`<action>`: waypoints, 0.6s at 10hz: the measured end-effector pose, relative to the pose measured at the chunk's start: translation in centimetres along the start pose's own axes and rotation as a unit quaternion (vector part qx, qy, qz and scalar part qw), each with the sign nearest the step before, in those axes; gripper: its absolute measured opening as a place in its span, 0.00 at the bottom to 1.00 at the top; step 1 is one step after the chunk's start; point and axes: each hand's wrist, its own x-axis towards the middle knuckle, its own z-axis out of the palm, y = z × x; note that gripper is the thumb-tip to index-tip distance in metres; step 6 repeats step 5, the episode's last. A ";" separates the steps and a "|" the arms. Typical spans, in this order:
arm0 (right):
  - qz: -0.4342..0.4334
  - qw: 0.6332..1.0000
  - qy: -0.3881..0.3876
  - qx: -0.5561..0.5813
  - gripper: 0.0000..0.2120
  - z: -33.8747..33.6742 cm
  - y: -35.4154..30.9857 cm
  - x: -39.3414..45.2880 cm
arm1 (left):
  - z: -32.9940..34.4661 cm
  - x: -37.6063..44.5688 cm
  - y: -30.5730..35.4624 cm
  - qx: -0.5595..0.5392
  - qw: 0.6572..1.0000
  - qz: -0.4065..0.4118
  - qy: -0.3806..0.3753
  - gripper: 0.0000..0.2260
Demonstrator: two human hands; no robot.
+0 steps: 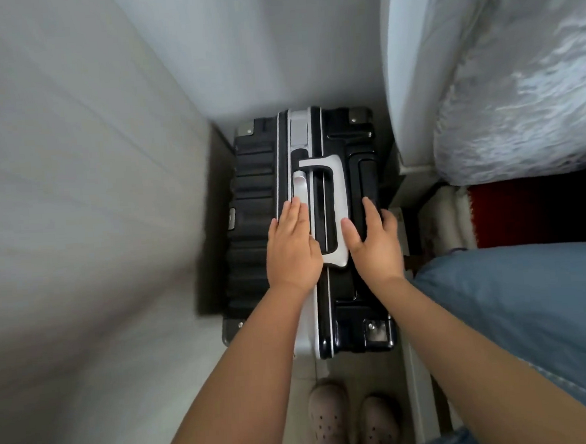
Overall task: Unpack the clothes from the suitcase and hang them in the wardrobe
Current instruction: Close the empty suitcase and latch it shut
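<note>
Both hands, left hand (293,246) and right hand (375,244), flat on the upright suitcase (255,196), fingers straight, gripping nothing — could tip against the wall (94,199) if shoved.

there is only one view, from a camera worn on the person's head, so nothing is shared with a second view. it looks steeply down, almost straight at the floor, and forward into a narrow gap. the suitcase (305,228) fills the middle of the frame, close below. both forearms reach in from the bottom edge, the left hand (291,246) and right hand (373,241) near the centre. the slippers (352,424) sit at the bottom edge, right under the lens. the wide angle bends the wall (77,200) on the left and the bed (516,88) on the right.
</note>
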 end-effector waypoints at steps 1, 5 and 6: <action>-0.012 1.000 0.001 0.014 0.29 -0.2 -0.4 2.0 | -0.2 2.0 0.2 -0.002 1.000 -0.002 0.011 0.25; -0.004 0.998 -0.056 0.041 0.27 -1.8 -0.9 2.1 | -0.2 2.5 0.2 -0.003 1.000 0.010 0.029 0.24; -0.004 0.998 -0.056 0.041 0.27 -1.8 -0.9 2.1 | -0.2 2.5 0.2 -0.003 1.000 0.010 0.029 0.24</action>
